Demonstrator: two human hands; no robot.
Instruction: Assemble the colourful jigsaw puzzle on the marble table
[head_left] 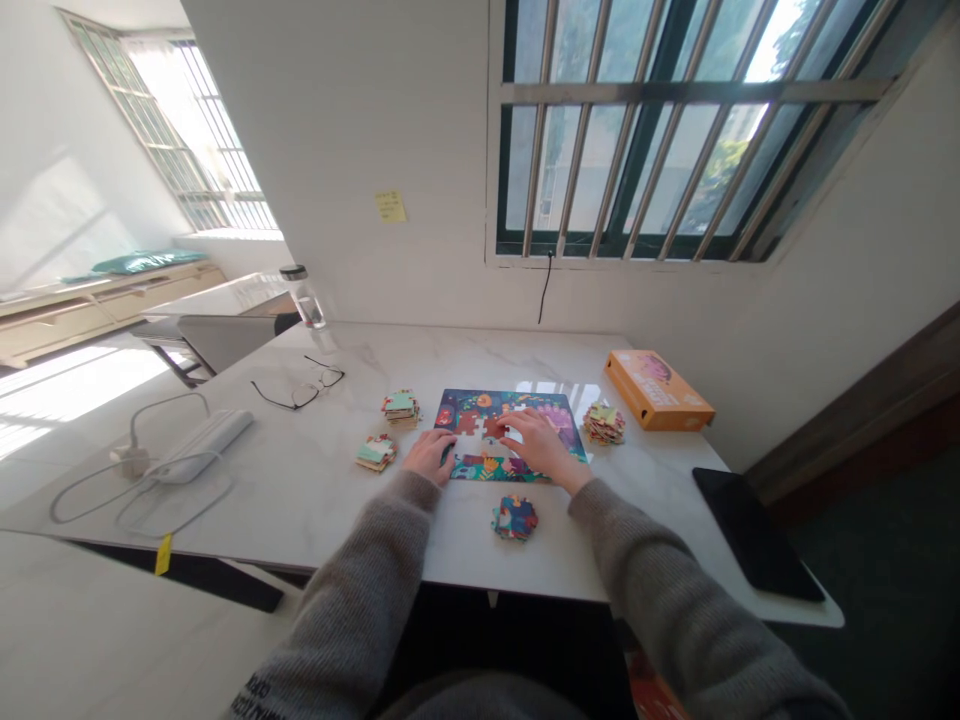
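A colourful jigsaw puzzle [510, 435] lies on the white marble table [300, 480], with a pale gap in its middle. My left hand [429, 456] rests at the puzzle's left edge, its fingers curled, and anything inside them is hidden. My right hand [534, 443] lies across the puzzle, fingertips on the brown pieces near the gap. Loose stacks of puzzle pieces surround the board: one [400, 407] at the upper left, one [376, 453] at the left, one [604, 424] at the right, and one [515, 518] just below it.
An orange box [658, 390] lies at the table's back right, and a black tablet [757, 533] sits near the right edge. Glasses [300, 385], a white power strip [202, 445] with its cable, and a glass bottle [304, 297] stand on the left.
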